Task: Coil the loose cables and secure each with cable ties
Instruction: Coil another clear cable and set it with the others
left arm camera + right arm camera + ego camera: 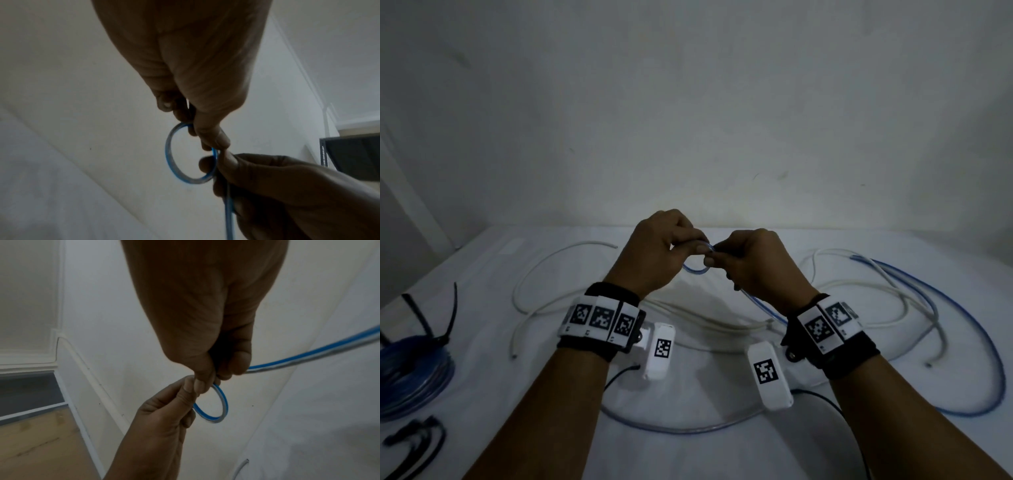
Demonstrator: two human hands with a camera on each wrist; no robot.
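Both hands are raised over the white table point(482, 274), meeting at the centre. My left hand point(664, 250) pinches the end of a blue-and-clear cable point(962, 308), bent into one small loop point(693, 269). My right hand point(753, 263) pinches the same cable where the loop closes; the rest trails off to the right and sweeps round the table. The loop point(174, 155) hangs between both sets of fingertips in the left wrist view, and shows again in the right wrist view as a loop point(218, 405). A loose white cable point(558, 274) sprawls across the table.
A coiled blue cable point(410, 373) bound with black ties point(446, 329) sits at the left edge. Loose black cable ties point(417, 442) lie at the front left. A wall stands right behind the table. A thin black wire point(822, 397) lies near my right forearm.
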